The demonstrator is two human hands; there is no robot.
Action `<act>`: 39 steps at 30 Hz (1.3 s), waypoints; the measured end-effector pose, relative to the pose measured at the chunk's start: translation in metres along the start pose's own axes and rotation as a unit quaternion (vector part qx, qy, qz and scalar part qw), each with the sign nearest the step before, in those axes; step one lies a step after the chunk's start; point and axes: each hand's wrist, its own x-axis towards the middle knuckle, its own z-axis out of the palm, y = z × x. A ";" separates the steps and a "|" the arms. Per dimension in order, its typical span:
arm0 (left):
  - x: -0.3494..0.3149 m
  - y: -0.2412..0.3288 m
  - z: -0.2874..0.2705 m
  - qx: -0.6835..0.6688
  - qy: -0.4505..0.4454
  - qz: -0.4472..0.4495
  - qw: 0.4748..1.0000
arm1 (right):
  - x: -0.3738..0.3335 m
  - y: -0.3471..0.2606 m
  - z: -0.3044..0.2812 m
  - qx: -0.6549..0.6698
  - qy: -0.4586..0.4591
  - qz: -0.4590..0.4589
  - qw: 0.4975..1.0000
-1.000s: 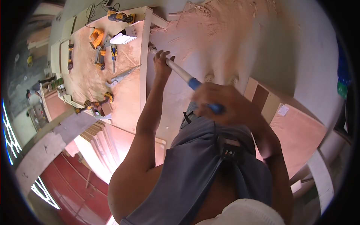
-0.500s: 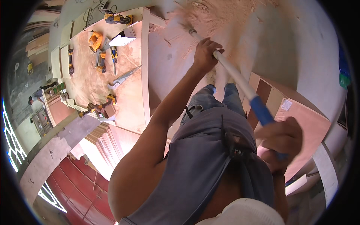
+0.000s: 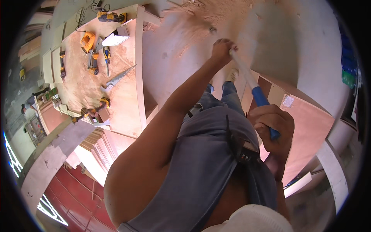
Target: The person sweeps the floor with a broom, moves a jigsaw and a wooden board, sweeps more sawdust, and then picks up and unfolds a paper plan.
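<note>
A long broom [image 3: 245, 72] with a pale shaft and blue grip runs slantwise in front of me. My left hand [image 3: 223, 52] is closed around the shaft, well up toward the far end. Lower down, my right hand [image 3: 272, 125] wraps the blue grip, whose end pokes out below the fingers. The broom's head is smeared by motion and hard to make out against the floor. Around it lies a spread of reddish sawdust [image 3: 193, 31] with wood scraps.
On my left stands a dusty workbench [image 3: 129, 92] bearing a handsaw [image 3: 116, 81], an orange-yellow tool [image 3: 88, 41] and several power tools. To my right is a plywood cabinet [image 3: 309, 123]. Stacked panels [image 3: 98, 150] stand behind the bench. A person [image 3: 29, 104] is far left.
The broom's far end has swung to the right, with my left hand moving along. My right hand has shifted left and slightly up, still gripping the handle. My view has turned a little.
</note>
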 end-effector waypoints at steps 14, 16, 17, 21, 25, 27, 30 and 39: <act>-0.088 0.053 -0.075 0.031 -0.071 0.101 0.992 | -0.027 0.029 -0.099 0.011 0.193 -0.119 0.974; -0.111 0.033 -0.071 0.035 -0.120 0.055 0.991 | -0.020 0.043 -0.077 -0.001 0.188 0.003 0.982; -0.120 0.023 -0.067 0.041 -0.153 0.025 0.987 | -0.020 0.044 -0.065 0.003 0.186 0.047 0.981; -0.080 0.006 0.009 0.048 -0.121 0.046 0.990 | -0.029 0.026 -0.035 0.000 0.126 -0.014 0.992; -0.014 0.020 0.061 0.047 -0.058 0.101 0.992 | -0.048 0.012 -0.011 -0.009 0.163 0.025 0.986; 0.008 0.032 0.064 0.038 -0.049 0.100 0.993 | -0.064 0.013 -0.004 -0.039 0.189 0.005 0.981; 0.019 0.059 0.052 0.004 -0.026 0.131 0.991 | -0.104 0.005 -0.014 -0.056 0.224 -0.009 0.973; -0.082 0.140 0.009 -0.067 -0.271 0.194 0.941 | -0.241 -0.016 -0.104 -0.259 0.465 0.042 0.846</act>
